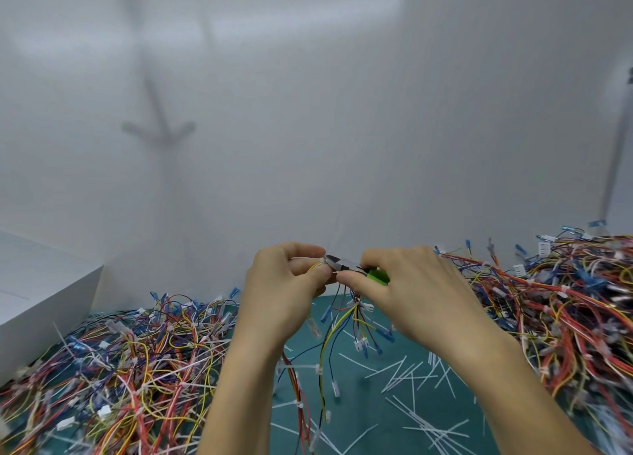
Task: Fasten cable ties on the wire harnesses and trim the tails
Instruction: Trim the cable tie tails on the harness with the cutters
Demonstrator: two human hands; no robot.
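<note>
Wire harness (356,312) is held up over the middle of the green mat (363,403). Its loose ends and connectors hang down toward the mat without touching it.

Head view, the only one I've got:
- Left hand (284,293): fingers curled, pinching the harness at the top, right where the white cable tie (320,259) sits.
- Right hand (411,290): closed round the green-handled cutters (342,264), metal nose pointing left, tip at the tie and just beside the left fingertips. Can't tell how far apart the blades are, it's too small and blurred.
- Tie tail: there's maybe a faint streak going up from the tie. I won't call it.
- On the mat's left edge is a tangled harness pile (120,369), and on its right edge a second pile (565,317). Cut tails (411,376) are scattered on the mat, below and right of the hands. A white box (41,300) sits off the mat's far-left corner.

My read is that this is the trim step: tie cinched, tail about to go.

To do it well:
- lay the blade flat against the tie head so no stub is left
- check that only the tail is between the blades, because the thin wires run right beside them
- keep the left fingertips behind the nose
- hold the harness steady and snip once
- let the offcut fall on the mat, not into the piles
</note>
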